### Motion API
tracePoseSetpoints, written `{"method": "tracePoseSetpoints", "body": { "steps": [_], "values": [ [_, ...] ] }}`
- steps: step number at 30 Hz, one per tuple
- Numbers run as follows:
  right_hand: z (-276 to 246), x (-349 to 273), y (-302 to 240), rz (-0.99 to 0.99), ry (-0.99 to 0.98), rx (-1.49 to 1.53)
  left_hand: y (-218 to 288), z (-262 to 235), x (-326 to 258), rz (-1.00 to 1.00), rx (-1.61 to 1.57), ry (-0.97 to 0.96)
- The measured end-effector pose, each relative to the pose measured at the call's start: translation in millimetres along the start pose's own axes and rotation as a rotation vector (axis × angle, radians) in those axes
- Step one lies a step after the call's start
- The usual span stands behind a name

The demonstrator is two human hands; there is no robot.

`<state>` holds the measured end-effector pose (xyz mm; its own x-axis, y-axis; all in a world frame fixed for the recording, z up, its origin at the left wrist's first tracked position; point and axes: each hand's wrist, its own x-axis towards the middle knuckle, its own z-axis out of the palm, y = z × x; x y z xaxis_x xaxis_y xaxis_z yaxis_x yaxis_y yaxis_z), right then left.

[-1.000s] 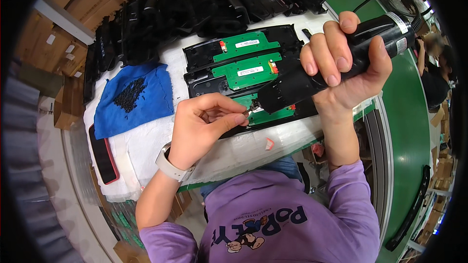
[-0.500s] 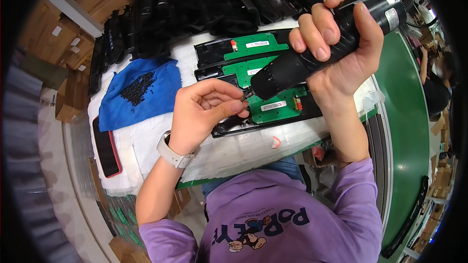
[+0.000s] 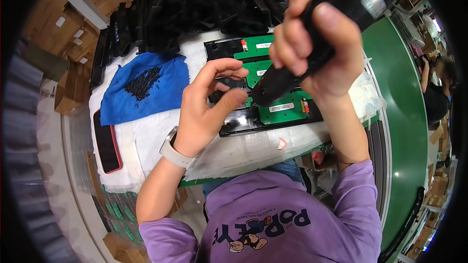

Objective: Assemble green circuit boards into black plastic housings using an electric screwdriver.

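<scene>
Right hand (image 3: 317, 48) clenched around black electric screwdriver (image 3: 312, 39), upper right of frame, tip down on green circuit board (image 3: 282, 112) at centre. Left hand (image 3: 209, 102) released, fingers curled beside the tip. Best kept vertical, pressed steadily; loose screws (image 3: 141, 83) on blue cloth (image 3: 165, 97), left.

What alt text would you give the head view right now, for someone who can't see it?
The right hand grips a black electric screwdriver, tip down over a green circuit board in a black plastic tray, while the left hand, wearing a white wristwatch, pinches its fingers beside the tip. A blue cloth piled with small black screws lies to the left.
</scene>
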<state>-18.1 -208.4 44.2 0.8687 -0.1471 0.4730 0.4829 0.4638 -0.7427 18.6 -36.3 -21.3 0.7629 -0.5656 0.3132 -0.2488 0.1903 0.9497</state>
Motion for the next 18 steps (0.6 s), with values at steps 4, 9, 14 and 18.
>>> {"method": "tracePoseSetpoints", "body": {
  "steps": [4, 9, 14, 18],
  "values": [
    [9, -9, 10, 0.095, -0.133, -0.356, -7, -16, 5, 0.066, 0.522, -0.090],
    [16, -9, 15, 0.046, -0.123, -0.374, -19, -11, 0, 0.164, 0.611, -0.103],
    [16, -7, 20, 0.049, -0.131, -0.407, -22, -12, 0, 0.141, 0.616, -0.107],
    [22, -1, 23, 0.107, -0.180, -0.382, -23, -11, 0, 0.098, 0.627, -0.084]
  ]
}}
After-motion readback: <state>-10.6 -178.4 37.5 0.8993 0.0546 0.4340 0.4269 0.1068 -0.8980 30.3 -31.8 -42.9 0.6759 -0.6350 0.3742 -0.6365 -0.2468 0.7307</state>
